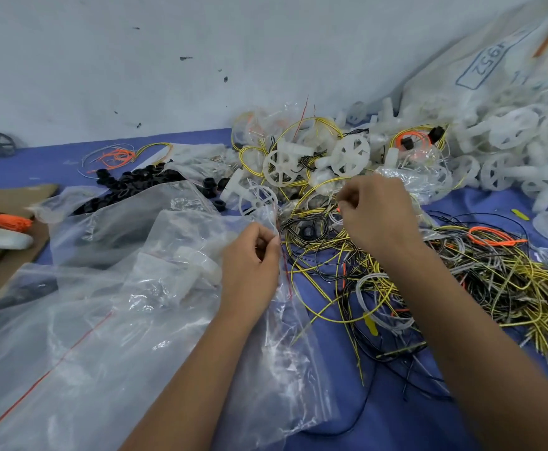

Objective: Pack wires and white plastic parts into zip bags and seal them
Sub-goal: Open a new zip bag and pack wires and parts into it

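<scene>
Clear zip bag (275, 320) pinched in left hand (249, 255); right hand (376, 213) curled, its contents hidden among wires (461, 281).

Bare blue table (396, 418) shows only at the bottom centre, between the two forearms, and in a strip at the upper left. Clear zip bags (103, 320) cover the lower left. The wire tangle (461, 281) blocks the right, and white plastic wheels (510, 151) crowd the upper right.
</scene>
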The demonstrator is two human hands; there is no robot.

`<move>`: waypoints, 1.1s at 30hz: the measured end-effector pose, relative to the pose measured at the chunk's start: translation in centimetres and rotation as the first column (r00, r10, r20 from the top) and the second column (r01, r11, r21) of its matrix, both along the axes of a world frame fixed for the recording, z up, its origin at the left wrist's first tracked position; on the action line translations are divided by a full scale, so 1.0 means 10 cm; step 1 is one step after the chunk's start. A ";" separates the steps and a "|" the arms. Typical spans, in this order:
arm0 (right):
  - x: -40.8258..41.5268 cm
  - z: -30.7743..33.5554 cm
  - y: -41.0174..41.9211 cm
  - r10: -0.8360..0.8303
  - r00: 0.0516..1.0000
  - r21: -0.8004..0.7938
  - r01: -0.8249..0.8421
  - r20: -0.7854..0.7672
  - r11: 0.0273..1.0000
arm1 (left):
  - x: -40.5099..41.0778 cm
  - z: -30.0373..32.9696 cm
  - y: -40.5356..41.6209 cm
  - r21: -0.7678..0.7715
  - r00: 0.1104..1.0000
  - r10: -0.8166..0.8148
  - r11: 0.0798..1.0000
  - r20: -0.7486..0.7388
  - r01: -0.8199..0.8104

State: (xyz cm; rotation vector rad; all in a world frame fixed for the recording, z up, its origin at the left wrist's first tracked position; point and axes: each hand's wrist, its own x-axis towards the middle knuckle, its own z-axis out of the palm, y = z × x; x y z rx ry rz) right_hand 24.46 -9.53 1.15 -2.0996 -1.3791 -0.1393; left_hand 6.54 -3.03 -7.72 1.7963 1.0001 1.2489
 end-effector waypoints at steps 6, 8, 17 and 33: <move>0.34 0.12 0.27 -0.036 0.985 -0.131 0.059 0.168 0.990 | 0.00 0.00 0.01 -0.001 1.000 0.010 1.000 -0.025 -0.010; 0.38 0.14 0.33 0.053 0.976 -0.295 0.012 0.211 0.955 | 0.00 -0.01 0.02 -0.003 1.000 0.012 1.000 -0.028 -0.012; 0.41 0.20 0.41 0.133 0.979 -0.452 -0.051 0.153 0.890 | -0.01 -0.01 0.01 0.011 1.000 0.007 1.000 -0.026 -0.007; 0.52 0.39 0.37 0.272 0.930 -0.628 -0.062 0.245 0.776 | 0.00 -0.02 0.03 -0.004 1.000 -0.004 1.000 -0.017 0.004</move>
